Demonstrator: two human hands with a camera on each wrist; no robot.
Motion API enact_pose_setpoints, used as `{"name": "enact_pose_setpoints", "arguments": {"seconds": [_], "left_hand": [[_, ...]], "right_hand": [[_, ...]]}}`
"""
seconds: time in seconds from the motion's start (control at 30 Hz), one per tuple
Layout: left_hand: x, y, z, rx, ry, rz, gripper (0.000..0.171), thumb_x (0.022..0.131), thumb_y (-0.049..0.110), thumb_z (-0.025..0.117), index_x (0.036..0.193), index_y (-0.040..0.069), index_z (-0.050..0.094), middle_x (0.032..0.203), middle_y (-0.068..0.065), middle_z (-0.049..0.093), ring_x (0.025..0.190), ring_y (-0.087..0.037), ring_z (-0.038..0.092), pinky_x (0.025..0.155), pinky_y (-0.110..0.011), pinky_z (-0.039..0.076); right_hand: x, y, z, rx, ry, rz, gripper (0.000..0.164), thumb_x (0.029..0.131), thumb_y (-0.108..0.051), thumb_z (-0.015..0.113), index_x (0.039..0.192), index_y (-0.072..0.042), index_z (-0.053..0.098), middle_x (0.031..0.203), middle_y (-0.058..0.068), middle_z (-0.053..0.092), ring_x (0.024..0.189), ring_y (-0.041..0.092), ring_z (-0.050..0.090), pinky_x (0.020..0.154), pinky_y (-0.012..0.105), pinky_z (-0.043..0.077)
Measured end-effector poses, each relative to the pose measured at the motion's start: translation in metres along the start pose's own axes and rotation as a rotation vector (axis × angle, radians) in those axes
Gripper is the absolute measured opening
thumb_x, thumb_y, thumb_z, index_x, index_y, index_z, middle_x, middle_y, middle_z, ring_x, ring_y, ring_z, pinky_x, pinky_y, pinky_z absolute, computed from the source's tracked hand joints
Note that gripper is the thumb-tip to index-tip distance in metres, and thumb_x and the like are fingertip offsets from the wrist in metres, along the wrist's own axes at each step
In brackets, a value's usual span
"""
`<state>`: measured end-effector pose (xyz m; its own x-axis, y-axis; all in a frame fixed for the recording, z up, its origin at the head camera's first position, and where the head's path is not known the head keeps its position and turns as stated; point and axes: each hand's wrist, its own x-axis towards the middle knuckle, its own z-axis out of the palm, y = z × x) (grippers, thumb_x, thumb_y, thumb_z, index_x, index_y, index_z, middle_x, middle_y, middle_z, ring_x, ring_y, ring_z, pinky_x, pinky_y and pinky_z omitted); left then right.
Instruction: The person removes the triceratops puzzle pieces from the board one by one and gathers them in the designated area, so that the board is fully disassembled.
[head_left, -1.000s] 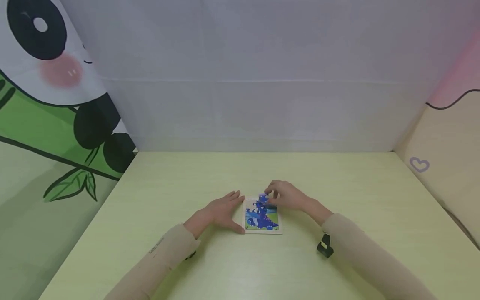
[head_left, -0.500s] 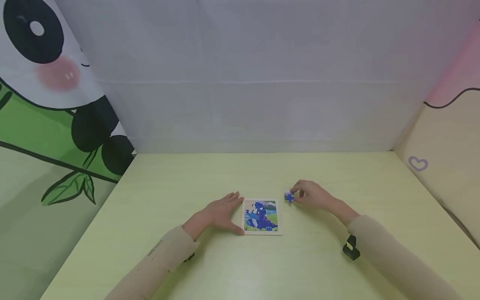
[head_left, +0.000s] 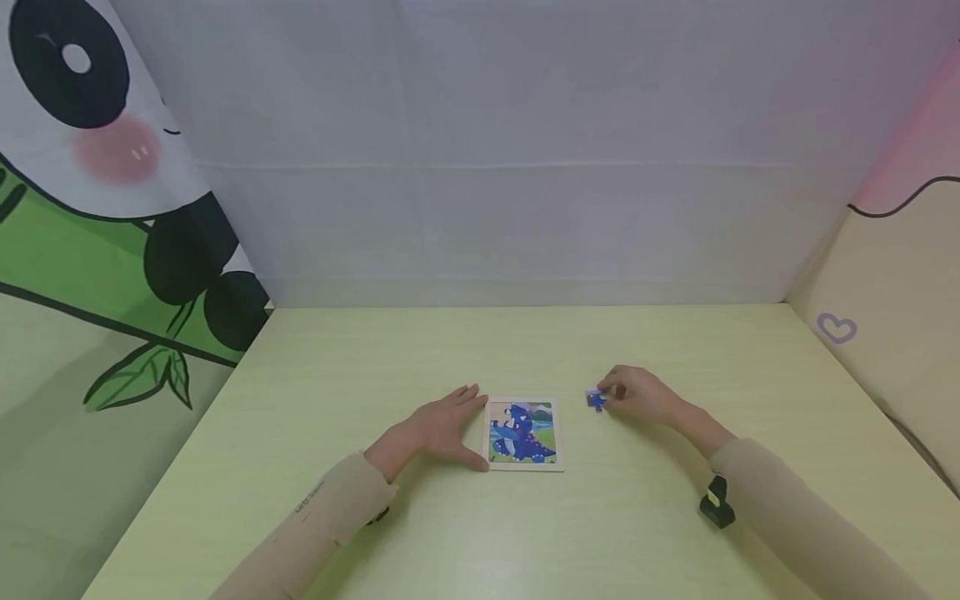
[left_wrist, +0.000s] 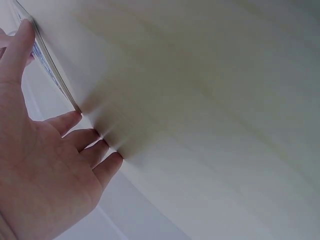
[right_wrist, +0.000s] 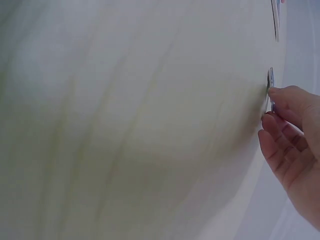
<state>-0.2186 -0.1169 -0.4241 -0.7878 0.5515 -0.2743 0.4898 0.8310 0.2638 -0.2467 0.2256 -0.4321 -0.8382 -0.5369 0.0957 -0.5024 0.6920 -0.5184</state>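
Observation:
A small jigsaw puzzle [head_left: 522, 435] with a blue dinosaur picture lies flat in a pale frame on the table. Its upper left corner shows a pale patch. My left hand [head_left: 448, 427] rests at the frame's left side, fingers spread, with the thumb at the near corner and the index fingertip at the far one. To the right of the frame, my right hand [head_left: 641, 395] pinches a blue puzzle piece [head_left: 595, 400] between thumb and fingers, close over the table. In the right wrist view the piece [right_wrist: 271, 80] appears edge-on, partly hidden by the thumb.
The pale yellow table [head_left: 375, 350] reaches back to a grey-white cloth wall [head_left: 525, 167]. Printed panels stand on both sides, a cartoon panel [head_left: 112, 208] at the left and a pink and cream panel [head_left: 892, 275] at the right. A dark wrist device [head_left: 717, 502] sits under the right sleeve.
My right hand has lifted the puzzle piece from over the frame's top edge and carried it right, then slightly nearer. My left hand has stayed at the frame's left side.

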Motion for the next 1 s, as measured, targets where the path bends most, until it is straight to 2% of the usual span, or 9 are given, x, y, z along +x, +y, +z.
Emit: {"name": "enact_pose_setpoints", "arguments": {"seconds": [0.33, 1.0], "left_hand": [[0.0006, -0.0001, -0.0002, -0.005, 0.004, 0.008, 0.105, 0.064, 0.064, 0.067, 0.144, 0.012, 0.024, 0.15, -0.008, 0.016, 0.138, -0.025, 0.011, 0.107, -0.045, 0.024], [-0.0006, 0.001, -0.0015, 0.001, -0.001, 0.006, 0.105, 0.065, 0.064, 0.067, 0.144, 0.011, 0.024, 0.15, -0.01, 0.016, 0.138, -0.027, 0.011, 0.107, -0.046, 0.024]], "right_hand": [[-0.0025, 0.008, 0.001, 0.021, 0.02, -0.012, 0.019, 0.075, -0.001, 0.068, 0.094, 0.005, 0.067, 0.09, 0.009, 0.062, 0.072, 0.013, 0.056, 0.062, 0.021, 0.048], [-0.005, 0.0087, 0.0009, 0.064, 0.022, -0.006, 0.017, 0.075, 0.001, 0.068, 0.091, 0.003, 0.068, 0.089, 0.009, 0.062, 0.072, 0.013, 0.056, 0.063, 0.021, 0.049]]}}
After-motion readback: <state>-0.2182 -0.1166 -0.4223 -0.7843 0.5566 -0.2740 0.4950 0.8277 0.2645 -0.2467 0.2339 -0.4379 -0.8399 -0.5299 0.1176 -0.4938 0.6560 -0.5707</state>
